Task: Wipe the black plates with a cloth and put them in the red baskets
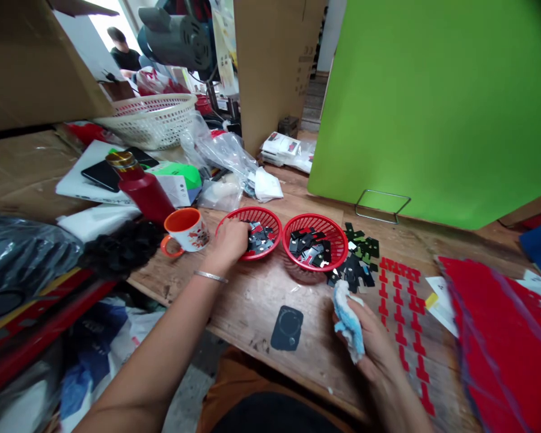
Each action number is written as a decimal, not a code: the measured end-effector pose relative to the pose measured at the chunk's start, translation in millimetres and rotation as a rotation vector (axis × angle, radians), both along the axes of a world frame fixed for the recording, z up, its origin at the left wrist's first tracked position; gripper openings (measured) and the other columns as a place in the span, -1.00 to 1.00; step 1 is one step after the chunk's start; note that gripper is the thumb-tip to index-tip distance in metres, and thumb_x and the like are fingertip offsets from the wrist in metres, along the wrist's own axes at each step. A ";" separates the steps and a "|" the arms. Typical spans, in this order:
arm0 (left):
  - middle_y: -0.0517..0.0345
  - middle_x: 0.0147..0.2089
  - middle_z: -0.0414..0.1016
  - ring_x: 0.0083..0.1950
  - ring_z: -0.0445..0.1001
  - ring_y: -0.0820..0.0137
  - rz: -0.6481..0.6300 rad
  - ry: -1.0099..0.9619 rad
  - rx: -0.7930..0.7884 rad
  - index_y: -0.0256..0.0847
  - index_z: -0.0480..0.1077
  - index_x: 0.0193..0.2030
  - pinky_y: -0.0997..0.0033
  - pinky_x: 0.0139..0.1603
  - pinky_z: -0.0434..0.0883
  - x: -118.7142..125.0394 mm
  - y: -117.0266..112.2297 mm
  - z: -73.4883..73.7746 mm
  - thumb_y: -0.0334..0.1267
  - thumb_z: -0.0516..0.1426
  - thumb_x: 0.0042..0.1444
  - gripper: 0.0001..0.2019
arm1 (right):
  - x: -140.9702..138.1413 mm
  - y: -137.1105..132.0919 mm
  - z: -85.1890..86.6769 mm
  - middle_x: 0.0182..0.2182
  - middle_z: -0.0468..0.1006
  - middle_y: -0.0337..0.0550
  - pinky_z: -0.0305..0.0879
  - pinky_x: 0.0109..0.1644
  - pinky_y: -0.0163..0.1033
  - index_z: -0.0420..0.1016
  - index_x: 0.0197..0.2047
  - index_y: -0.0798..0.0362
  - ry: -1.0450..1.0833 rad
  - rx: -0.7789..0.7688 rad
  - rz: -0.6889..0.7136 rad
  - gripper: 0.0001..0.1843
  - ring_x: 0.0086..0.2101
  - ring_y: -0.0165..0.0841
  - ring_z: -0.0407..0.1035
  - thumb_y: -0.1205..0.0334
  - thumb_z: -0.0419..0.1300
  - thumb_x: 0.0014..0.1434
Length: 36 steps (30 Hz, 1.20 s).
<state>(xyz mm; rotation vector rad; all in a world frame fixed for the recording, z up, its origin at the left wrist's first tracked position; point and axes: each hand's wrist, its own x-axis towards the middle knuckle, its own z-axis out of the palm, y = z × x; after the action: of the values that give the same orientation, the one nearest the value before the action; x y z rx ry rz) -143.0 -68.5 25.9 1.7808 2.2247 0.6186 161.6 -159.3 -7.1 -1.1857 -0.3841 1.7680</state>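
Seen from my remote position through the head camera: both hands at work over a brown wood-grained tabletop (247, 300). My left hand (233, 237) reaches over the near left rim of a round red plastic basket (262, 211); I cannot tell whether its fingers pinch anything, since their tips are hidden. Small flat grey and black pieces (262, 238) lie in this basket, just right of those fingers. My right hand (373, 340) has its fingers closed about a crumpled white-and-light-blue cloth (352, 325), which I hold above the tabletop.

Beyond the right fingers and to their left stands a second round red perforated basket (339, 238), containing similar dark pieces (312, 246). A loose heap of flat black pieces (359, 264) lies just beyond the cloth. To the right of the right fingers, I note flat red T-shaped pieces (398, 299) in columns. Between the two hands, nearer my body, lies a dark grey flat pad with rounded corners (287, 328). Left of the left fingers stands a white patterned mug with orange interior (192, 236); farther left, a dark red bottle with gold-coloured cap (146, 191).
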 end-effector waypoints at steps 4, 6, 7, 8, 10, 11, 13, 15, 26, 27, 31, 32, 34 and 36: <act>-0.17 -0.21 0.48 -0.06 0.38 0.07 -0.089 0.202 -0.062 -0.22 0.55 -0.31 0.24 -0.07 0.28 -16.3 6.6 -6.8 -0.42 0.17 -0.12 -0.80 | -6.8 -2.7 -0.3 -0.57 0.48 -0.32 0.30 -0.68 -0.44 0.42 -0.20 0.08 -0.021 0.007 0.036 -0.56 -0.63 -0.48 0.33 0.17 0.43 -0.15; -0.14 -0.24 0.48 -0.10 0.40 0.11 -0.096 0.218 -0.071 -0.22 0.53 -0.36 0.29 -0.12 0.29 -18.2 6.0 -6.1 -0.39 0.19 -0.14 -0.86 | -8.6 -3.7 -1.7 -0.56 0.48 -0.31 0.31 -0.67 -0.44 0.42 -0.16 0.08 -0.027 0.013 0.063 -0.53 -0.63 -0.48 0.33 0.16 0.43 -0.14; -0.11 -0.27 0.49 -0.14 0.41 0.14 -0.094 0.213 -0.074 -0.22 0.51 -0.39 0.31 -0.15 0.30 -18.6 4.9 -4.6 -0.38 0.20 -0.14 -0.88 | -8.8 -4.0 -2.3 -0.55 0.48 -0.31 0.31 -0.66 -0.44 0.41 -0.14 0.08 -0.032 0.015 0.074 -0.52 -0.63 -0.48 0.32 0.15 0.43 -0.13; -0.08 -0.30 0.49 -0.17 0.42 0.16 -0.084 0.212 -0.071 -0.22 0.50 -0.40 0.32 -0.17 0.30 -18.7 3.3 -2.3 -0.37 0.20 -0.13 -0.91 | -8.6 -4.2 -2.5 -0.55 0.48 -0.31 0.31 -0.66 -0.44 0.41 -0.13 0.08 -0.040 0.017 0.083 -0.51 -0.62 -0.48 0.32 0.14 0.42 -0.13; 0.00 -0.37 0.50 -0.25 0.44 0.21 -0.025 0.173 -0.025 -0.22 0.47 -0.40 0.33 -0.22 0.31 -16.7 -1.8 4.1 -0.35 0.18 -0.09 -0.93 | -7.5 -4.2 -2.0 -0.55 0.48 -0.31 0.32 -0.64 -0.43 0.40 -0.11 0.07 -0.073 0.024 0.095 -0.50 -0.61 -0.47 0.32 0.13 0.41 -0.11; 0.03 -0.40 0.50 -0.29 0.44 0.24 0.018 0.116 0.020 -0.23 0.46 -0.39 0.34 -0.24 0.31 -13.8 -5.5 7.6 -0.34 0.18 -0.07 -0.93 | -7.1 -4.1 -1.2 -0.54 0.48 -0.31 0.33 -0.63 -0.41 0.38 -0.08 0.05 -0.097 0.037 0.099 -0.48 -0.61 -0.47 0.32 0.12 0.41 -0.11; 0.08 -0.42 0.50 -0.35 0.44 0.31 0.096 -0.121 0.122 -0.25 0.46 -0.36 0.38 -0.29 0.32 -1.7 -15.4 13.4 -0.30 0.19 -0.06 -0.89 | -7.6 -3.9 0.8 -0.49 0.50 -0.31 0.34 -0.60 -0.39 0.35 0.00 0.01 -0.147 0.086 0.110 -0.43 -0.60 -0.47 0.32 0.11 0.39 -0.08; 0.10 -0.42 0.51 -0.41 0.44 0.37 0.098 -0.492 0.141 -0.30 0.46 -0.29 0.42 -0.35 0.34 19.9 -28.8 15.0 -0.26 0.24 -0.10 -0.78 | -10.5 -4.0 2.3 -0.45 0.51 -0.30 0.32 -0.57 -0.39 0.34 0.07 -0.03 -0.188 0.152 0.095 -0.40 -0.59 -0.48 0.31 0.08 0.36 -0.04; 0.03 -0.36 0.55 -0.36 0.47 0.42 -0.133 -1.490 -0.241 -0.36 0.53 -0.20 0.45 -0.26 0.41 142.2 -92.1 -6.6 -0.27 0.32 -0.17 -0.66 | -22.8 4.4 5.8 0.14 0.32 -0.09 0.16 0.16 -0.15 0.27 0.20 -0.03 -0.743 0.736 0.180 -0.48 0.10 -0.23 0.23 0.11 0.14 0.16; 0.04 -0.37 0.55 -0.37 0.47 0.42 -0.146 -1.471 -0.253 -0.36 0.53 -0.22 0.46 -0.27 0.42 143.4 -92.9 -6.5 -0.28 0.32 -0.17 -0.68 | -20.2 5.0 6.5 0.03 0.41 -0.09 0.30 0.01 -0.20 0.28 0.17 -0.02 -0.712 0.689 0.209 -0.49 -0.04 -0.26 0.34 0.10 0.15 0.16; 0.05 -0.38 0.55 -0.40 0.47 0.42 -0.174 -1.448 -0.354 -0.37 0.54 -0.26 0.44 -0.31 0.44 145.3 -94.9 -9.0 -0.29 0.32 -0.19 -0.70 | -12.8 5.9 8.0 -0.49 0.44 -0.29 0.23 -0.54 -0.40 0.39 -0.13 0.04 -0.629 0.525 0.208 -0.69 -0.55 -0.45 0.29 0.05 0.20 0.12; 0.05 -0.38 0.55 -0.41 0.47 0.43 -0.171 -1.457 -0.373 -0.37 0.54 -0.27 0.44 -0.31 0.44 146.2 -95.5 -10.3 -0.29 0.32 -0.21 -0.69 | -12.3 6.5 7.5 -0.56 0.40 -0.33 0.17 -0.57 -0.42 0.40 -0.22 0.06 -0.634 0.513 0.174 -0.72 -0.59 -0.48 0.24 0.04 0.21 0.11; 0.06 -0.38 0.54 -0.44 0.47 0.45 -0.144 -1.487 -0.391 -0.37 0.54 -0.28 0.44 -0.33 0.45 148.1 -96.3 -13.0 -0.28 0.34 -0.25 -0.67 | -12.2 8.9 5.4 -0.64 0.33 -0.37 0.10 -0.61 -0.45 0.41 -0.35 0.07 -0.591 0.463 0.093 -0.72 -0.64 -0.52 0.17 0.01 0.23 0.08; 0.05 -0.36 0.54 -0.44 0.46 0.46 -0.117 -1.515 -0.394 -0.37 0.53 -0.28 0.45 -0.34 0.45 149.2 -96.6 -15.0 -0.28 0.36 -0.27 -0.65 | -12.2 12.6 2.5 -0.69 0.29 -0.40 0.06 -0.66 -0.46 0.39 -0.40 0.06 -0.428 0.345 0.012 -0.69 -0.68 -0.54 0.13 -0.03 0.24 0.05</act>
<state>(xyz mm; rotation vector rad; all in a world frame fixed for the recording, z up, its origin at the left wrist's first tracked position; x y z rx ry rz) 6.1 -165.1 10.9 0.6767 1.0296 0.9358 149.4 -146.7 -4.5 -1.3008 -0.9101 1.3752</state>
